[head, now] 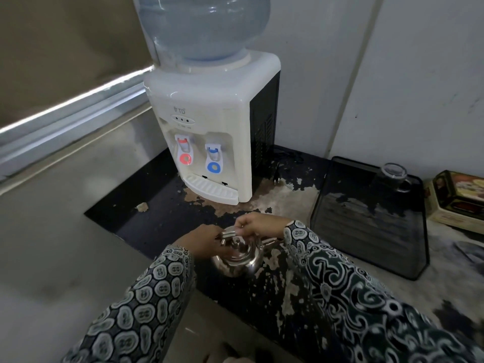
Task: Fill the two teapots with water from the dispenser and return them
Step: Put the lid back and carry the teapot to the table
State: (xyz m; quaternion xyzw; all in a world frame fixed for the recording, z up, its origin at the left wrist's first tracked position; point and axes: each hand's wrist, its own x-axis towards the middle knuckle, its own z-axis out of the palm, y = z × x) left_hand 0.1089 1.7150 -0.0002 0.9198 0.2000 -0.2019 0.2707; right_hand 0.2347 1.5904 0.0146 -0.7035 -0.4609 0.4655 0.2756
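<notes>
A shiny steel teapot (237, 259) is held low over the worn black counter, in front of a white water dispenser (209, 127). My right hand (258, 225) is closed on the teapot's top handle. My left hand (201, 242) rests against the pot's left side near the lid, partly hiding it. The lid with its knob is on the pot. The dispenser has a red tap (184, 150) on the left and a blue tap (214, 158) on the right, above a white drip tray (209, 188). Only one teapot is in view.
A blue water bottle (204, 27) sits on top of the dispenser. A dark tray (366, 231) with an upturned glass cup (391, 176) lies to the right, with a decorated tin (458, 197) beyond it. A plug and cord (277, 179) lie beside the dispenser.
</notes>
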